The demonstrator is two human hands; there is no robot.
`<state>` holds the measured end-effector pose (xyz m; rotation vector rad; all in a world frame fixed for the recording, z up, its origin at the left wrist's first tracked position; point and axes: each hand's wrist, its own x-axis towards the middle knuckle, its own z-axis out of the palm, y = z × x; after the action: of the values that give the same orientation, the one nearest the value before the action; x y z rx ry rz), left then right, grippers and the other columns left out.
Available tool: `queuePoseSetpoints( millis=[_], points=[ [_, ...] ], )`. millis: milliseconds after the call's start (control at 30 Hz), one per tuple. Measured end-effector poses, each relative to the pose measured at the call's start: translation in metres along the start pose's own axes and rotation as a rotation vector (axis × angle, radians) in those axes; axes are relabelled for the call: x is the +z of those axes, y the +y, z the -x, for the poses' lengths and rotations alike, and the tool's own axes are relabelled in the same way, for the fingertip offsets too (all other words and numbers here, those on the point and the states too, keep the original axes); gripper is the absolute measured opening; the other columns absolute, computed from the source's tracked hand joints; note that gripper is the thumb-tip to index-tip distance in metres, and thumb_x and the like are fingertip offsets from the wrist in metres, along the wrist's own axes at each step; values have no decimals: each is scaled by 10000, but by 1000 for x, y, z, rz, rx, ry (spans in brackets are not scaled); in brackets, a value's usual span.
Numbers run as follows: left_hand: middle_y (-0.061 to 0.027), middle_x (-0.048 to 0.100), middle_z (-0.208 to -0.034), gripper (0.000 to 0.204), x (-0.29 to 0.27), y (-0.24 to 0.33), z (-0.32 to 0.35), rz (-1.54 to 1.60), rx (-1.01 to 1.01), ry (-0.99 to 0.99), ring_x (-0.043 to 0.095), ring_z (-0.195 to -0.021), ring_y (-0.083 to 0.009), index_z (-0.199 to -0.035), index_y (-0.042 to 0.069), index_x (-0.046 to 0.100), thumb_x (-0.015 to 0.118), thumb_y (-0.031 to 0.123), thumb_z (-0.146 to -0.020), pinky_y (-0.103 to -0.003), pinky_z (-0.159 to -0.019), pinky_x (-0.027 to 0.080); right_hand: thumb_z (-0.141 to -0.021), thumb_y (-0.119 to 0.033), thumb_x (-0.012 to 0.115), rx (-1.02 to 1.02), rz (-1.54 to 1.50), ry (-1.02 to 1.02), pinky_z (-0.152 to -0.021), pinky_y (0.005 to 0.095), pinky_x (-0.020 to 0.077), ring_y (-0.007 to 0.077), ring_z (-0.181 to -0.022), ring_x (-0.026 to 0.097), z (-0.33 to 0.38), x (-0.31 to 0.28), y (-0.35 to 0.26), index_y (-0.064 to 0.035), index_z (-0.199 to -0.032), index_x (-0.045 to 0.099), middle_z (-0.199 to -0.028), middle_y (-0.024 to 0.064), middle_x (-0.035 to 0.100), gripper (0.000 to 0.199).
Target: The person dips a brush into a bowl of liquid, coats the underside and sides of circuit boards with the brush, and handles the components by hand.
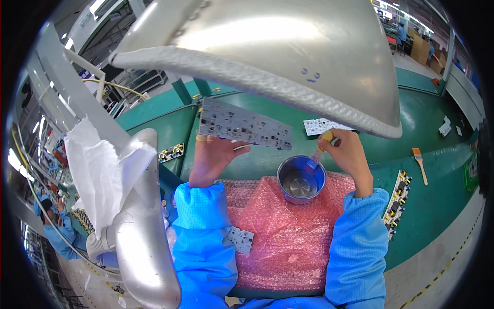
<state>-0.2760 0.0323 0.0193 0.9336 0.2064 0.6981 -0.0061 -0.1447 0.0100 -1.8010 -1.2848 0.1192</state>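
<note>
My left hand (213, 157) is closed on the lower left edge of a long circuit board (244, 125), which is tilted up and dotted with small dark parts. A small brush (314, 160) is pinched in my right hand (346, 150), its bristle end down inside the rim of a round metal cup (301, 186). Something yellow covers a fingertip of that hand. The cup stands on pink bubble wrap (288, 242) and shows a shiny bottom. Beside my left sleeve lies a small white circuit board (241, 240).
A large metal hood (267, 46) with a padded rim hangs overhead. A metal duct (141, 242) with white cloth (100, 175) stands left. On the green bench (427, 206) lie a wooden-handled brush (420, 167), a populated board (397, 203) and a white board (321, 126).
</note>
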Motion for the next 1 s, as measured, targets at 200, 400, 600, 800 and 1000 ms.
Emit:
queuePoseSetpoints(
  millis=[200,400,600,800,1000],
  points=[
    [-209,429,-1259,662,7,8,5,116,95,108,263,-1243,-562,-1342,84,340,370,542,-865,-595,-991,275,-737,-194,676,-8,-28,11,-624,381,458,295,-659,598,-4,1,2,-8,-849,662,-727,163,632,217],
    [-179,392,-1278,629,4,1,-4,217,139,48,366,-1150,-417,-1211,98,465,533,542,-770,-491,-883,367,-745,-117,670,-9,-148,46,-638,351,461,268,-643,586,-2,-1,-1,49,-841,627,-725,172,624,197],
    [-190,377,-1280,641,5,1,-3,267,160,51,341,-1185,-427,-1205,77,452,555,532,-764,-495,-890,376,-752,-72,656,-5,-207,63,-637,334,461,214,-634,574,-3,-4,-9,46,-869,632,-724,146,624,168],
    [-241,296,-1288,864,-4,-5,-4,136,200,123,280,-1247,-551,-1327,33,166,510,631,-809,-565,-961,339,-775,-58,648,15,-299,121,-608,304,471,197,-646,604,-5,-8,-2,49,-945,616,-738,129,635,204],
    [-231,296,-1232,788,-9,-8,-6,114,185,5,280,-1251,-550,-1252,20,164,491,603,-833,-578,-965,340,-786,-64,660,116,-418,119,-535,288,479,149,-577,599,-2,-25,2,61,-929,613,-765,111,650,195]
  ],
)
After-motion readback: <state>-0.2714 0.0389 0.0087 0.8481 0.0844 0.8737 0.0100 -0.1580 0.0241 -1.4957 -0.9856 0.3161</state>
